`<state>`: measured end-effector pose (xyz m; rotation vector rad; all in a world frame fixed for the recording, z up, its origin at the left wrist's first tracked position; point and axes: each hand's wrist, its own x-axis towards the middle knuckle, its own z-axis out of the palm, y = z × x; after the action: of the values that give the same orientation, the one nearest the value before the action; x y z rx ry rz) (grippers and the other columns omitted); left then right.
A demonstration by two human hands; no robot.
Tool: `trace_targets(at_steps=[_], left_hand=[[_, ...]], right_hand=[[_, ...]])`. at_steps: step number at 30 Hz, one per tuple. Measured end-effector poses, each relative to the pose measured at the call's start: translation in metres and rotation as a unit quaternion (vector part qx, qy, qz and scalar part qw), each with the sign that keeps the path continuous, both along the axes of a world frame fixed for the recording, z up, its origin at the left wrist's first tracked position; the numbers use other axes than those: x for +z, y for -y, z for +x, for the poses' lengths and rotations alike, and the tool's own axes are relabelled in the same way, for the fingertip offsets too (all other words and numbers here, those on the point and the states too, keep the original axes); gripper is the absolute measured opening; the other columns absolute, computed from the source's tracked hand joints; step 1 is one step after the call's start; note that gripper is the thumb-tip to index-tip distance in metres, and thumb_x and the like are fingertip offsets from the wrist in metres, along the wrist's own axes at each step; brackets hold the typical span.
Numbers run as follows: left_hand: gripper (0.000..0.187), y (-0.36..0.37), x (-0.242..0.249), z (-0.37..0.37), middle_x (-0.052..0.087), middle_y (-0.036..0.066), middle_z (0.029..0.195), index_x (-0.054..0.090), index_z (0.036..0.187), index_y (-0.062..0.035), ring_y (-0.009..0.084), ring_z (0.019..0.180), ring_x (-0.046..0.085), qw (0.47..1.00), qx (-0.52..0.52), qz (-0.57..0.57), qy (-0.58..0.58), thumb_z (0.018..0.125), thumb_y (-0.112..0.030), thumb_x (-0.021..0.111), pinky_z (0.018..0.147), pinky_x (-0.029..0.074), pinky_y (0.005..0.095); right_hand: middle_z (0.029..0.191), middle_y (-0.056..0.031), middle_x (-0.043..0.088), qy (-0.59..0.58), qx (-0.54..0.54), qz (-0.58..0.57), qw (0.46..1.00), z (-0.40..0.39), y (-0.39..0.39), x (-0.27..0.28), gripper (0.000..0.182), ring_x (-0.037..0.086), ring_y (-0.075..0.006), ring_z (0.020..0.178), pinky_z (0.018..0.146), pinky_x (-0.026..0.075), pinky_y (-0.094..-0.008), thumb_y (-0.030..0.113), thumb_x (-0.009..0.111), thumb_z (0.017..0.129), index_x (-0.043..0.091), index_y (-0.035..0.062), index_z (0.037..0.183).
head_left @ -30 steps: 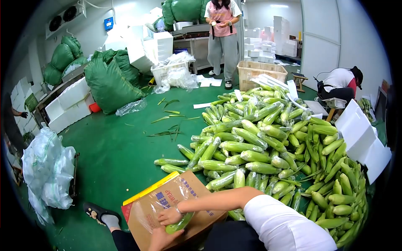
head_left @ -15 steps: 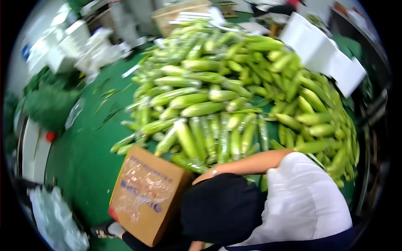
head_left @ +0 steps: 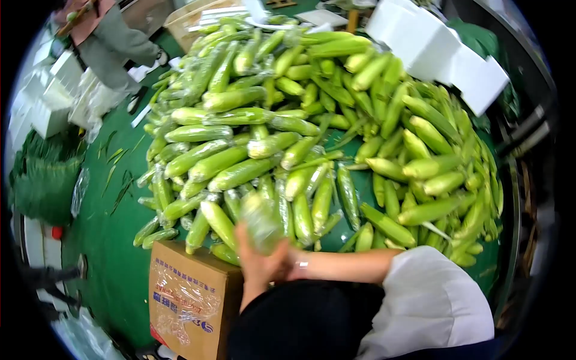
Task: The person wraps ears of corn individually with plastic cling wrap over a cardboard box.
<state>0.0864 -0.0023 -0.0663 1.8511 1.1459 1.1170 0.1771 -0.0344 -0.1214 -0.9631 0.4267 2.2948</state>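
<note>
My left hand [head_left: 258, 259] is closed around a husked green ear of corn [head_left: 261, 225] in clear plastic film, blurred by motion. My right hand [head_left: 289, 261], with a band at the wrist, meets it at the corn's lower end; its fingers are partly hidden but appear closed there too. Beyond both hands spreads a big heap of corn ears [head_left: 225, 168], many film-wrapped. To the right lies another pile, of seemingly unwrapped green ears [head_left: 432, 162]. A cardboard box [head_left: 186, 294] with crumpled film on its face stands left of my hands.
A person [head_left: 108, 48] stands at the upper left near white foam boxes [head_left: 51, 111]. Another person's legs [head_left: 57, 276] show at the left edge. White foam panels [head_left: 435, 57] stand behind the right pile. A green sack [head_left: 48, 180] and husk scraps [head_left: 120, 186] lie on the green floor.
My hands have come together over the heap's near edge, with a wrapped ear of corn raised between them. The view has shifted, and more of the person at upper left shows.
</note>
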Motion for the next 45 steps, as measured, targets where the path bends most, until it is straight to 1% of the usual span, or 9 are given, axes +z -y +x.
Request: trace_targets(at_steps=[4, 7, 8, 16, 22, 29, 34, 39, 45], left_hand=[[0.072, -0.043, -0.013, 0.061, 0.06, 0.016, 0.113, 0.045, 0.129, 0.0007, 0.0282, 0.102, 0.059, 0.972, -0.014, -0.172, 0.162, 0.073, -0.027, 0.082, 0.089, 0.048, 0.037], [0.071, -0.146, 0.0, 0.077, 0.057, 0.015, 0.119, 0.035, 0.137, -0.0003, 0.0238, 0.101, 0.06, 0.898, 0.037, -0.24, 0.367, 0.082, -0.022, 0.075, 0.09, 0.048, 0.0362], [0.073, -0.172, 0.002, 0.073, 0.056, 0.017, 0.123, 0.031, 0.14, -0.0003, 0.0244, 0.103, 0.06, 0.881, 0.027, -0.217, 0.42, 0.085, -0.021, 0.073, 0.092, 0.048, 0.0362], [0.034, 0.011, -0.027, -0.147, 0.065, 0.008, 0.101, 0.055, 0.118, -0.0026, 0.015, 0.091, 0.063, 0.957, 0.235, -0.13, 0.109, 0.086, -0.007, 0.066, 0.076, 0.051, 0.0282], [0.053, 0.184, -0.006, -0.32, 0.058, 0.021, 0.1, 0.049, 0.118, 0.002, 0.0354, 0.089, 0.06, 0.762, 0.541, -0.155, -0.32, 0.082, -0.028, 0.073, 0.075, 0.051, 0.041], [0.048, 0.181, -0.035, -0.363, 0.06, 0.019, 0.085, 0.05, 0.095, 0.0002, 0.0373, 0.072, 0.063, 0.736, 0.478, -0.145, -0.456, 0.084, -0.043, 0.067, 0.058, 0.052, 0.0435], [0.03, 0.193, -0.04, -0.394, 0.056, 0.015, 0.052, 0.054, 0.071, -0.0021, 0.0339, 0.048, 0.058, 0.784, 0.378, -0.12, -0.478, 0.092, -0.023, 0.058, 0.052, 0.051, 0.0428], [0.025, 0.222, 0.014, -0.364, 0.063, 0.012, 0.069, 0.055, 0.069, -0.0021, 0.0182, 0.065, 0.063, 0.792, 0.374, -0.211, 0.434, 0.093, -0.01, 0.054, 0.06, 0.051, 0.0332], [0.035, 0.162, -0.032, -0.35, 0.062, 0.016, 0.106, 0.062, 0.109, -0.0016, 0.0342, 0.102, 0.056, 0.893, 0.397, 0.017, -0.211, 0.084, -0.025, 0.067, 0.09, 0.045, 0.0415]], right_hand=[[0.134, -0.0209, 0.048, 0.21, 0.061, 0.176, 0.96, 0.137, -0.004, 0.013, 0.051, 0.053, -0.0403, 0.117, 0.093, 0.046, -0.0559, 0.042, 0.047, 0.098, 0.046, 0.0032, 0.131], [0.121, -0.0169, 0.051, 0.917, 0.308, 0.199, 0.159, 0.265, 0.004, -0.029, 0.066, 0.051, -0.0329, 0.106, 0.091, 0.044, -0.0427, 0.018, 0.076, 0.066, 0.05, 0.0027, 0.125], [0.125, -0.0155, 0.049, 0.909, 0.376, 0.14, 0.113, 0.318, 0.018, -0.085, 0.074, 0.048, -0.031, 0.115, 0.094, 0.043, -0.042, 0.019, 0.08, 0.061, 0.048, 0.0045, 0.126], [0.113, -0.018, 0.06, 0.889, 0.305, 0.279, 0.196, 0.341, 0.014, -0.085, 0.066, 0.058, -0.0336, 0.104, 0.091, 0.048, -0.0398, 0.023, 0.083, 0.062, 0.054, 0.0017, 0.117], [0.107, -0.0077, 0.063, 0.434, 0.132, 0.584, 0.674, 0.039, -0.109, 0.112, 0.053, 0.06, -0.0166, 0.093, 0.084, 0.049, -0.0319, 0.021, 0.074, 0.078, 0.054, -0.0014, 0.123], [0.108, -0.0179, 0.054, 0.406, 0.275, 0.872, -0.01, -0.306, -0.077, 0.091, 0.071, 0.055, -0.033, 0.098, 0.083, 0.047, -0.0435, 0.026, 0.077, 0.071, 0.045, 0.0031, 0.13], [0.108, -0.0143, 0.055, 0.348, 0.356, 0.867, -0.02, -0.35, -0.044, 0.047, 0.074, 0.056, -0.0298, 0.097, 0.082, 0.047, -0.0405, 0.031, 0.077, 0.072, 0.043, 0.0037, 0.132], [0.112, -0.0125, 0.055, 0.206, 0.351, 0.911, -0.061, -0.301, -0.007, 0.05, 0.075, 0.053, -0.0299, 0.1, 0.088, 0.043, -0.0413, 0.034, 0.076, 0.073, 0.043, 0.0038, 0.134], [0.111, -0.0126, 0.056, 0.299, 0.249, 0.921, 0.013, -0.309, -0.027, 0.077, 0.054, 0.051, -0.0315, 0.107, 0.089, 0.041, -0.0392, 0.037, 0.075, 0.074, 0.058, 0.0048, 0.114]])
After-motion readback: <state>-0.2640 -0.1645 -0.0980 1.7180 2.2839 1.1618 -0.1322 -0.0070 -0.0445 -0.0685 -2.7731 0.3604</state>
